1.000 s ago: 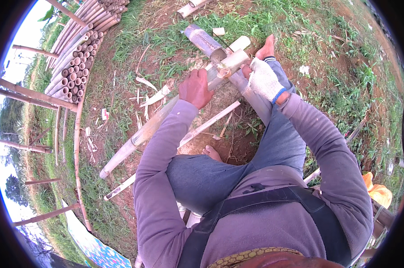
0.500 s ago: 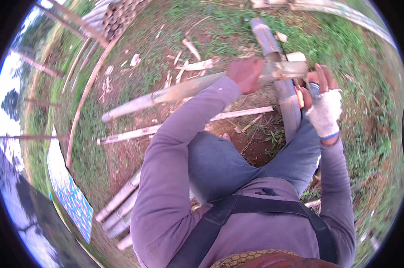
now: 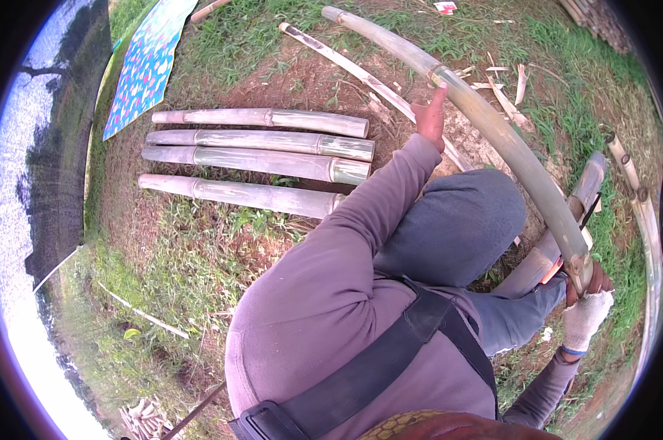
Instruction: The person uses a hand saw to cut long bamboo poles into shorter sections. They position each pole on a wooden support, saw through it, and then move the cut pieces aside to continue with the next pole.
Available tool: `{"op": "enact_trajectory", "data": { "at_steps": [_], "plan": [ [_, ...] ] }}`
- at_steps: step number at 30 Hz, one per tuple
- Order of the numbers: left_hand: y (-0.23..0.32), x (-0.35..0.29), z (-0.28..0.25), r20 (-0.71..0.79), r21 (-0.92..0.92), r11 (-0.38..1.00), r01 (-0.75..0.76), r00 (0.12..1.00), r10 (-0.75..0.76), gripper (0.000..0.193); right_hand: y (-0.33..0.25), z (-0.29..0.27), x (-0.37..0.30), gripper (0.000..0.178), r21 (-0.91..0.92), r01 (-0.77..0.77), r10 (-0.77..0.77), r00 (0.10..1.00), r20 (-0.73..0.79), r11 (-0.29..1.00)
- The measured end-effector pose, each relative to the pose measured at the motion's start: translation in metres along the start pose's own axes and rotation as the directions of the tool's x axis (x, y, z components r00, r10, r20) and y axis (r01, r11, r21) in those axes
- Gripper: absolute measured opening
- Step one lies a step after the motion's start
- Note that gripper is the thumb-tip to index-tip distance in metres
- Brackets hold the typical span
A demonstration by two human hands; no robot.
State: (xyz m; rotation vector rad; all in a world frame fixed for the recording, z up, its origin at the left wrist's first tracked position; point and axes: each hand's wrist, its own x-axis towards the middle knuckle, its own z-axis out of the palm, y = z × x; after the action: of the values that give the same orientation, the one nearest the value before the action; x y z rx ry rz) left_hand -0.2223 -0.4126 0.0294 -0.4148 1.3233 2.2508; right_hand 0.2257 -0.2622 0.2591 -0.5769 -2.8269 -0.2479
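Note:
A long greenish-grey bamboo pole [image 3: 492, 125] slants across in front of me, its near end on the right. My right hand [image 3: 589, 299], in a whitish knitted glove with bare fingertips, closes around that near end. Farther along, my left hand [image 3: 432, 121] is bare; its visible fingers stretch out, one touching the pole's side near a node. Under the pole's near part lies a thicker bamboo log [image 3: 531, 265], beside my right leg. An orange tool handle [image 3: 553, 270] shows between log and pole, with a dark blade-like strip [image 3: 591, 208] beyond; the pole hides whether they join.
Several cut bamboo lengths [image 3: 258, 158] lie side by side on the left. A split bamboo strip [image 3: 353, 68] runs beyond my left hand. Chips [image 3: 503, 99] litter the soil. More bamboo [image 3: 645, 213] lies at right; a patterned blue sheet [image 3: 146, 73] is at far left.
My view has swung left, bringing the cut lengths into sight. My left hand has gone from a grip on the pole to outstretched fingers against it; my right hand now grasps its near end.

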Motion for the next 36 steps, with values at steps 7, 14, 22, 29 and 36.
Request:
{"op": "enact_trajectory", "data": {
  "at_steps": [7, 14, 22, 29, 36],
  "plan": [
    [-0.028, -0.017, 0.023, 0.235, -0.152, 0.977, 0.151, 0.965, -0.113, 0.076, 0.032, 0.07, -0.054, 0.069, 0.105, 0.015, -0.018, 1.0, 0.025, 0.994],
    [0.036, -0.034, -0.07, -0.343, -0.081, 0.947, -0.31, 0.901, 0.265, 0.087, -0.023, 0.14, 0.012, 0.081, 0.446, -0.079, 0.083, 0.997, 0.012, 0.891],
    [0.178, 0.012, -0.311, -0.782, 0.184, 0.905, -0.384, 0.501, 0.371, 0.093, 0.014, 0.252, -0.019, 0.07, 0.34, -0.165, 0.06, 0.952, 0.299, 0.926],
    [0.239, -0.008, -0.488, -0.908, 0.408, 0.891, 0.2, 0.188, 0.374, 0.097, 0.028, 0.263, -0.104, 0.053, 0.168, -0.455, 0.29, 0.768, 0.572, 0.874],
    [0.202, -0.008, -0.487, -0.796, 0.576, 0.486, 0.657, 0.318, 0.515, 0.117, 0.016, 0.269, -0.132, 0.052, 0.154, -0.565, 0.388, 0.716, 0.58, 0.81]
  ]
}}
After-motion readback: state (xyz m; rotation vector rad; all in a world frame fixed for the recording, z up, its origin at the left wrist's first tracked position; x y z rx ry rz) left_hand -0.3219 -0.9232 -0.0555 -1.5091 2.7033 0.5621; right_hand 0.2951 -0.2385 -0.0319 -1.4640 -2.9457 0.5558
